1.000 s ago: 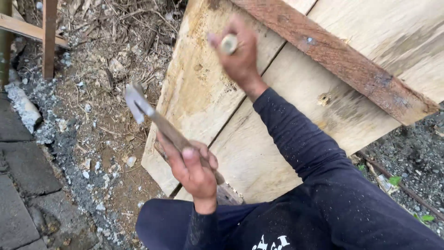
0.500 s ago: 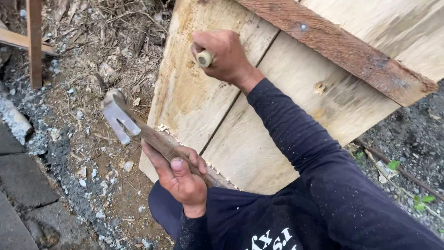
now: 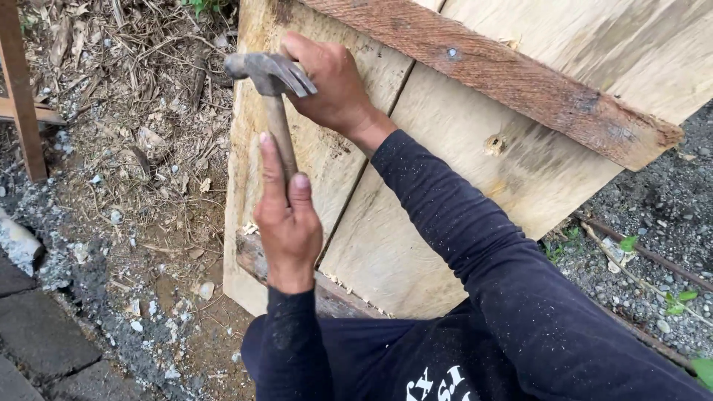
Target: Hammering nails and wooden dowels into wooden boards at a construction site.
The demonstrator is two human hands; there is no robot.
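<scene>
My left hand grips the wooden handle of a claw hammer, thumb and forefinger lying along the shaft. The steel head is up against the top left of a panel of pale wooden planks that leans in front of me. My right hand rests on the plank just right of the hammer head, fingers pinched together. What they hold is hidden behind the head. A rough brown batten crosses the panel at the top. Another batten shows at its lower edge.
Dry sticks and leaf litter cover the dirt on the left, beside a brown wooden post. Dark paving stones lie at the lower left. On the right are grey gravel and a thin rusty rod.
The hammer has swung up from low on the left until its head is at the panel by my right hand. The right hand, which held a small pale piece, stays at the plank's top.
</scene>
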